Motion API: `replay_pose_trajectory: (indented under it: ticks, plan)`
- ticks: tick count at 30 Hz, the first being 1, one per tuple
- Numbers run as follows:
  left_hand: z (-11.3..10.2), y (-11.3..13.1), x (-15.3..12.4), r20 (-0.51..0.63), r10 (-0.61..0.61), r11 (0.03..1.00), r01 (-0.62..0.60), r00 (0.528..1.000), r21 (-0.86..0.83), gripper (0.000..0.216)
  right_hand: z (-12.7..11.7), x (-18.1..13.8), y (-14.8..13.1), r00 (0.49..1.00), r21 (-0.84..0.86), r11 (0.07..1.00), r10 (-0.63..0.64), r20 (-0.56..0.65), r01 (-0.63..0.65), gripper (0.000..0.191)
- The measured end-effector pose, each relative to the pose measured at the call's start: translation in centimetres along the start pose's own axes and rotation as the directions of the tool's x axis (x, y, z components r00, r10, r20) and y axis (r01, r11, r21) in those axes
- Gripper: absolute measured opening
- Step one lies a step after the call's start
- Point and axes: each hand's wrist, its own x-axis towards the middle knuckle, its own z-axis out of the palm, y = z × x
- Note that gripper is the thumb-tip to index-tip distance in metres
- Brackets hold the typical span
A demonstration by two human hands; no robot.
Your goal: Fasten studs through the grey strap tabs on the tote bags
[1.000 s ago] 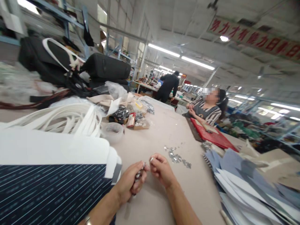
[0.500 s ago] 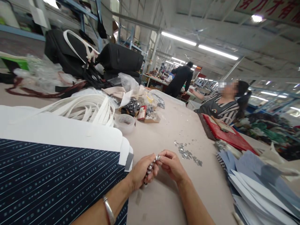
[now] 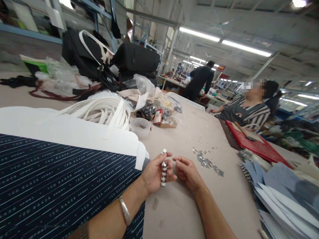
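Note:
My left hand point(image 3: 156, 174) is closed around a stack of small metal fittings point(image 3: 163, 171). The row is silver and white with dark gaps, and it stands nearly upright between the thumb and the fingers. A round silver-white piece shows at its top. Just to the right, my right hand point(image 3: 189, 174) is loosely curled, its fingertips apart and no longer touching the stack; nothing shows in it. Beyond it, several small flat metal pieces point(image 3: 205, 160) lie scattered over the table point(image 3: 174, 212).
At left, dark printed sheets point(image 3: 62, 186) lie by white panels point(image 3: 99, 137) and white straps point(image 3: 112, 111). A tape roll point(image 3: 140, 126) sits near bagged hardware. Grey-white sheets point(image 3: 281, 202) and a red folder point(image 3: 259, 147) are at right. A co-worker point(image 3: 246, 106) sits across the table.
My right hand has let go of the stack's upper end and moved slightly right. The left hand has turned, bringing the stack more upright. The whole view has shifted a little.

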Motion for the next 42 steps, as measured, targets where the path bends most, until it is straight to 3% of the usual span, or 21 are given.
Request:
replay_pose_trajectory:
  ticks: [5, 13, 18, 22, 25, 28, 31, 35, 39, 42]
  plan:
    - [0.6, -0.3, -0.2, 0.028, -0.006, 1.0, 0.006, 1.0, 0.021, 0.031, 0.1, 0.3, 0.9, 1.0, -0.104, 0.994, -0.027, 0.01, 0.028, 0.042]
    - [2.5, 0.0, -2.2, 0.056, 0.084, 0.986, -0.091, 0.995, 0.141, 0.03, 0.8, 0.1, 1.5, 0.991, -0.182, 0.981, -0.086, -0.098, 0.067, 0.055]
    - [4.5, 1.2, -6.5, 0.085, 0.144, 0.978, -0.155, 0.986, 0.14, 0.031, 3.1, -0.8, 1.2, 0.979, -0.202, 0.976, -0.115, -0.166, 0.08, 0.057]
    - [4.1, 4.5, -11.7, 0.08, 0.257, 0.947, -0.267, 0.963, 0.18, 0.027, 7.8, -2.4, 0.4, 0.976, -0.495, 0.855, -0.21, -0.051, 0.158, 0.05]
    - [2.1, 8.2, -15.9, 0.022, 0.439, 0.866, -0.43, 0.898, 0.255, 0.024, 11.8, -3.0, -0.6, 0.973, -0.635, 0.749, -0.229, 0.017, 0.188, 0.044]
    - [-0.7, 11.8, -20.0, -0.086, 0.62, 0.752, -0.56, 0.78, 0.347, 0.023, 14.4, -2.6, -1.4, 0.967, -0.741, 0.65, -0.257, -0.007, 0.167, 0.042]
    - [-3.5, 14.2, -23.7, -0.218, 0.716, 0.682, -0.598, 0.663, 0.421, 0.024, 15.9, -1.8, -1.6, 0.957, -0.813, 0.567, -0.287, -0.048, 0.13, 0.038]
    - [-6.5, 15.4, -27.3, -0.351, 0.774, 0.631, -0.593, 0.528, 0.499, 0.026, 17.8, -1.2, -1.6, 0.947, -0.835, 0.523, -0.32, -0.007, 0.171, 0.032]
    - [-8.0, 15.6, -29.3, -0.39, 0.805, 0.594, -0.593, 0.448, 0.544, 0.028, 19.4, -2.2, -3.4, 0.919, -0.798, 0.534, -0.39, 0.059, 0.278, 0.038]
    - [-8.0, 15.8, -30.3, -0.388, 0.823, 0.569, -0.586, 0.415, 0.577, 0.029, 18.4, -4.6, -6.6, 0.911, -0.74, 0.58, -0.397, 0.11, 0.341, 0.046]
